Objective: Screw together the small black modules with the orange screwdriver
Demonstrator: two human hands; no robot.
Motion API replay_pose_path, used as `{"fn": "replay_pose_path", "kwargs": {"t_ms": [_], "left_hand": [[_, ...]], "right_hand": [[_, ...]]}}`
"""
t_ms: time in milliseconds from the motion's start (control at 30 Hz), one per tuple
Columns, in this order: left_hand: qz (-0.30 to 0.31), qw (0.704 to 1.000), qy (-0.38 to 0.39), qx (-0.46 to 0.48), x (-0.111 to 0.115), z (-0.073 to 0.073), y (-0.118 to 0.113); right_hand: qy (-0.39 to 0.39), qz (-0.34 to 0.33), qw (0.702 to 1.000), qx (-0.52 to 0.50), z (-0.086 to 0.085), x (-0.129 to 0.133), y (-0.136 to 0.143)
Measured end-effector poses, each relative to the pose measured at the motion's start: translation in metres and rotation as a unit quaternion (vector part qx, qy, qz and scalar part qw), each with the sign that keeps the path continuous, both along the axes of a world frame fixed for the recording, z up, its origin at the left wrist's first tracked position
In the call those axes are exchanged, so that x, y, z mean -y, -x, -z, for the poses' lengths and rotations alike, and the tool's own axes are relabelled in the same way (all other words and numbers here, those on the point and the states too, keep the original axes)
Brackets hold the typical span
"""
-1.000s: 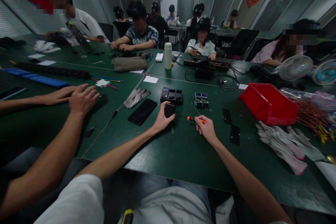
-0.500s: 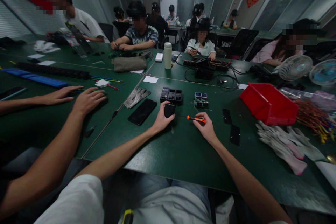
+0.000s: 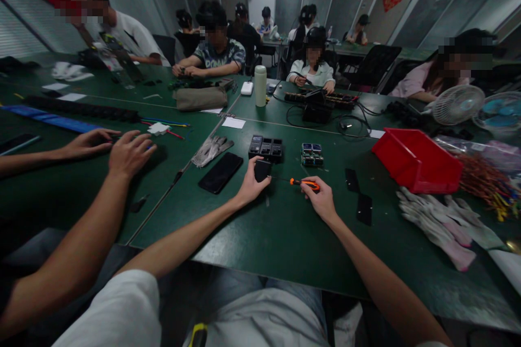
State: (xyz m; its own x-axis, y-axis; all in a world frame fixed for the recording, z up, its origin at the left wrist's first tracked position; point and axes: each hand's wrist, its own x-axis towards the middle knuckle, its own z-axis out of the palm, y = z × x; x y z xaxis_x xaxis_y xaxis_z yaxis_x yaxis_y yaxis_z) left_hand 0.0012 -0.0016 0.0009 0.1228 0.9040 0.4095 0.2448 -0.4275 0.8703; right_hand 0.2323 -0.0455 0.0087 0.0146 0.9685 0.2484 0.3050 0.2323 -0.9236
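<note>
My left hand (image 3: 253,184) grips a small black box-shaped case (image 3: 262,171), thumb and fingers on opposite sides of it. An orange-and-black screwdriver (image 3: 305,184) is held in the fingers of my right hand (image 3: 319,195). Its thin shaft points left at the case's right side; I cannot tell whether the tip touches. Just behind the case stand several black modules (image 3: 265,148) in a row. Small circuit boards (image 3: 311,154) sit to their right. Two flat black plates (image 3: 358,195) lie to the right of my right hand.
A black phone (image 3: 220,173) and grey gloves (image 3: 212,150) lie left of my left hand. At right are a red bin (image 3: 415,162), more gloves (image 3: 437,222) and bundled wires (image 3: 488,184). A co-worker's hands (image 3: 130,152) work close by on the left; other people sit across the table.
The screwdriver's handle has turned slightly and my right hand's fingers have shifted on it. My left hand and the case stay in place. The co-worker's hands at left have moved a little left.
</note>
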Motion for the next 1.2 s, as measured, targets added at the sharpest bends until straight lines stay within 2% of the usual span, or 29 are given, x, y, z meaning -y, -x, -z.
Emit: {"fn": "replay_pose_path", "kwargs": {"t_ms": [600,833,933,1000,1100,1200], "left_hand": [[-0.006,1.000,0.003,-0.013,-0.001,0.001,0.000],[-0.001,1.000,0.019,0.014,-0.001,0.000,0.001],[-0.015,0.997,0.044,0.055,-0.002,0.000,0.001],[-0.009,0.989,0.091,0.116,-0.004,0.001,0.000],[0.027,0.954,0.183,0.236,-0.008,0.000,-0.001],[0.050,0.920,0.236,0.309,-0.010,-0.003,0.001]], "right_hand": [[0.079,-0.039,0.993,-0.084,-0.002,0.002,0.005],[0.038,-0.007,0.995,-0.089,-0.002,0.000,0.004],[0.004,0.038,0.994,-0.101,-0.002,-0.001,0.002],[-0.009,0.059,0.992,-0.108,-0.002,-0.002,0.002],[-0.014,0.063,0.991,-0.113,0.000,-0.003,0.002],[-0.015,0.056,0.992,-0.114,0.002,-0.003,0.003]]}}
